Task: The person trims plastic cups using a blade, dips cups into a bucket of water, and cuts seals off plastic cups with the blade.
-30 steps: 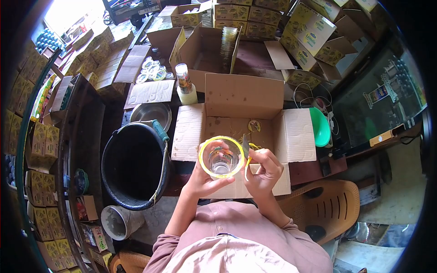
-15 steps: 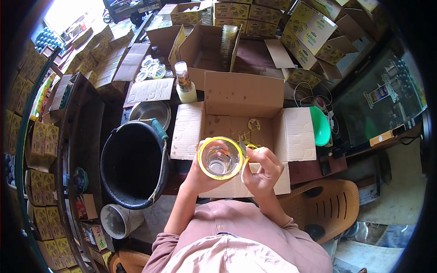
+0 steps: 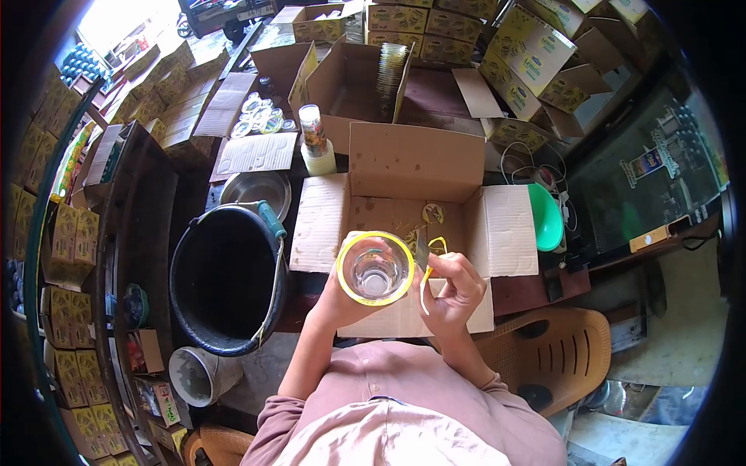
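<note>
A clear plastic cup [image 3: 376, 281] with a yellow rim is tilted so that its mouth faces me. My left hand [image 3: 339, 301] is wrapped round its side. Close by the right side of the rim, my right hand [image 3: 455, 290] pinches a small flat metal blade [image 3: 422, 250]. A thin yellow strip [image 3: 439, 242] curls up beside the blade at the same fingers; whether it still joins the rim I cannot tell. Beneath both hands stands an open cardboard box [image 3: 416, 159], with a round yellow-edged piece [image 3: 433, 213] and yellow scraps inside.
To the left are a black bucket [image 3: 225, 272], a metal bowl [image 3: 273, 186] and a grey pail [image 3: 203, 377]. Stacked cups [image 3: 313, 132] stand behind the box's left flap. A green bowl [image 3: 547, 217] sits at its right, and a brown plastic chair [image 3: 544, 349] is nearer me.
My right hand has shifted slightly right, away from the cup's rim, with the blade and yellow strip. The cup and my left hand have barely moved.
</note>
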